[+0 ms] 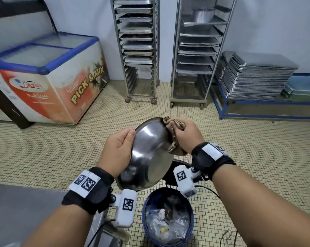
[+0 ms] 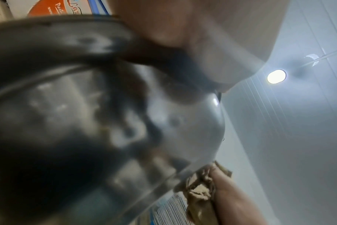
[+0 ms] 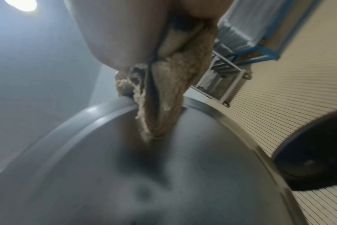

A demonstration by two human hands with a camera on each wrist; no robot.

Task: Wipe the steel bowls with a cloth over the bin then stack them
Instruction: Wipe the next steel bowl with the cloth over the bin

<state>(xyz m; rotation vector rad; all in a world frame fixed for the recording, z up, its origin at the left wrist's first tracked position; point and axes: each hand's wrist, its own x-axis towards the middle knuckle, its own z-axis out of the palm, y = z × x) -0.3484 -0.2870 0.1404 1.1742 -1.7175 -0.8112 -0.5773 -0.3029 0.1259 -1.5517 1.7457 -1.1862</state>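
Note:
A steel bowl (image 1: 148, 154) hangs tilted above the round blue bin (image 1: 167, 218), its hollow side turned toward me. My left hand (image 1: 119, 148) grips its left rim, thumb on the inside. A beige cloth (image 1: 174, 134) is bunched in my right hand (image 1: 185, 135), which presses it over the bowl's upper right rim. The left wrist view is filled by the blurred bowl (image 2: 87, 121), with the cloth (image 2: 200, 194) at its lower edge. From the right wrist, the cloth (image 3: 164, 99) hangs down from my fingers onto the bowl (image 3: 144, 175).
A steel counter (image 1: 22, 211) lies at my lower left. The bin holds clear plastic and scraps. On the tiled floor beyond stand a chest freezer (image 1: 49, 77), two tray racks (image 1: 138, 49) and a pile of trays (image 1: 255, 79) on a blue bench.

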